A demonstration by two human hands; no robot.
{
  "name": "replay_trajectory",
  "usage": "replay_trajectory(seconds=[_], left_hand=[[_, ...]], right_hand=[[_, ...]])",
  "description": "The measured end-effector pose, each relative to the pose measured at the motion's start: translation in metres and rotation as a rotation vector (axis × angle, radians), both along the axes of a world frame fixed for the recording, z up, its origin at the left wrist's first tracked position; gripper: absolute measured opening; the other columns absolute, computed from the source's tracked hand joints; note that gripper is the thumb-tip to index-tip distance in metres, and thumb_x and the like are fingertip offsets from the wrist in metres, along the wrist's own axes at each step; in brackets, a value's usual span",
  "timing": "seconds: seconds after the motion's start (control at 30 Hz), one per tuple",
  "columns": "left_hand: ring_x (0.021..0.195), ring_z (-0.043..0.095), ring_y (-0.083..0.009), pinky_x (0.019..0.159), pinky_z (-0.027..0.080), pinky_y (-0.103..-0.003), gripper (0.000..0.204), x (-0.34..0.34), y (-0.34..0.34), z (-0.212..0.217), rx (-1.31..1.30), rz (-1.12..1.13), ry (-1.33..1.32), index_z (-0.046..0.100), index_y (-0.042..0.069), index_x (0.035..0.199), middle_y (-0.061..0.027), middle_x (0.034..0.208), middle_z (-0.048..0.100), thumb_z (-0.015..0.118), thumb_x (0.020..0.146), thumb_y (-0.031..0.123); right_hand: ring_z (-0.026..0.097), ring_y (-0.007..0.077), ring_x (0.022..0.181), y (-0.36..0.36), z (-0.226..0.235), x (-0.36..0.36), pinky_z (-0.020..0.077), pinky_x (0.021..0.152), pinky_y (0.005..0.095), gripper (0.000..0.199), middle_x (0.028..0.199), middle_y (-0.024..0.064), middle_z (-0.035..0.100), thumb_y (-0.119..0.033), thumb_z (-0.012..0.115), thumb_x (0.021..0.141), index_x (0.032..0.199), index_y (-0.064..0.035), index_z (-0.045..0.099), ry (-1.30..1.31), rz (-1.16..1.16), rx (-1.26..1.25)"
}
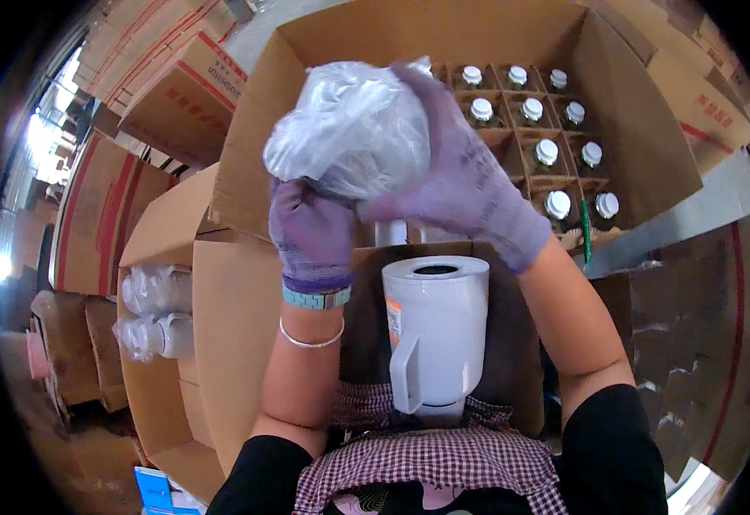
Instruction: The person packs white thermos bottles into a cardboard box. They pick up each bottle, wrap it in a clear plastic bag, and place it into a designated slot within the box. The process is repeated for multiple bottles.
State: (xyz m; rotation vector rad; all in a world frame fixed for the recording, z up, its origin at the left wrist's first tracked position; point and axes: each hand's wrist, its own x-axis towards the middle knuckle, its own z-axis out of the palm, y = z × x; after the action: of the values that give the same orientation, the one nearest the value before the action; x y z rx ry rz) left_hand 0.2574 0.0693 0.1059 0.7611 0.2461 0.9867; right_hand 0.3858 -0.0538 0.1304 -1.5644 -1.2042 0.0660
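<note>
Up over the open carton I hold a crumpled clear plastic bag (353, 129) between both gloved hands; what it wraps cannot be made out. My left hand (310, 221), in a purple-grey glove, is closed on the bag's lower left. My right hand (465, 176), gloved alike, wraps round its right side, with the fingers over the top. Below the hands, close to my apron, stands a white appliance body (439, 326) with a side handle, an orange label and a round dark opening on top.
Behind the hands, a large carton (649, 129) has cardboard dividers around several white-capped bottles (546, 153). A green strip (587, 232) stands at its near edge. On the left, an open carton (207, 343) holds plastic-wrapped white items (169, 335). Closed cartons (186, 99) are stacked farther left.
</note>
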Motion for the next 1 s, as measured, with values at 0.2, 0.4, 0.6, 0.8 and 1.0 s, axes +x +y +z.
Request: replay_trajectory(seconds=[0.2,0.4,0.6,0.8,1.0], left_hand=[[0.114,0.059,-0.0238,0.097,0.05,-0.04,0.038,-0.02,-0.005,-0.036,0.1,-0.198,0.116,0.056,0.003,0.128,-0.0086,0.125,0.06,0.052,0.1,0.028],[0.077,0.049,-0.0144,0.07,0.044,-0.032,0.034,-0.093,-0.024,-0.071,0.842,-0.024,0.829,0.053,0.001,0.083,-0.0032,0.078,0.052,0.056,0.098,0.032],[0.086,0.062,-0.0204,0.079,0.052,-0.037,0.033,-0.172,-0.094,-0.063,1.14,-0.066,0.382,0.059,0.001,0.102,-0.0087,0.091,0.064,0.078,0.082,0.019],[0.097,0.066,-0.0242,0.086,0.054,-0.038,0.056,-0.186,-0.139,-0.055,0.99,-0.363,0.877,0.06,-0.002,0.121,-0.0138,0.109,0.068,0.084,0.077,0.024],[0.113,0.06,-0.0259,0.092,0.051,-0.038,0.033,-0.118,-0.152,-0.026,0.622,-0.283,0.582,0.061,-0.002,0.121,-0.0135,0.121,0.061,0.066,0.089,0.004]], right_hand=[[0.067,0.0319,0.097,-0.025,-0.112,0.072,0.0535,0.084,0.041,0.024,0.101,0.0133,0.069,-0.018,0.067,0.082,0.104,-0.0098,0.066,-0.074,-0.528,-0.127],[0.062,0.0307,0.082,-0.12,-0.134,0.002,0.05,0.075,0.0381,0.021,0.087,0.0132,0.06,-0.006,0.07,0.077,0.093,-0.0024,0.057,-0.092,-0.133,-0.15],[0.059,0.0298,0.106,-0.206,-0.097,-0.086,0.045,0.093,0.0465,0.018,0.1,0.007,0.063,-0.012,0.067,0.073,0.089,-0.0133,0.062,-0.358,0.219,-0.361],[0.057,0.0309,0.11,-0.246,-0.106,-0.162,0.0452,0.095,0.0454,0.04,0.11,0.0112,0.062,-0.035,0.073,0.081,0.112,-0.0124,0.063,-0.219,0.199,-0.415],[0.052,0.041,0.122,-0.254,-0.096,-0.199,0.0421,0.107,0.0497,0.089,0.135,0.0219,0.046,-0.033,0.09,0.064,0.137,-0.0063,0.045,0.17,-0.089,-0.076]])
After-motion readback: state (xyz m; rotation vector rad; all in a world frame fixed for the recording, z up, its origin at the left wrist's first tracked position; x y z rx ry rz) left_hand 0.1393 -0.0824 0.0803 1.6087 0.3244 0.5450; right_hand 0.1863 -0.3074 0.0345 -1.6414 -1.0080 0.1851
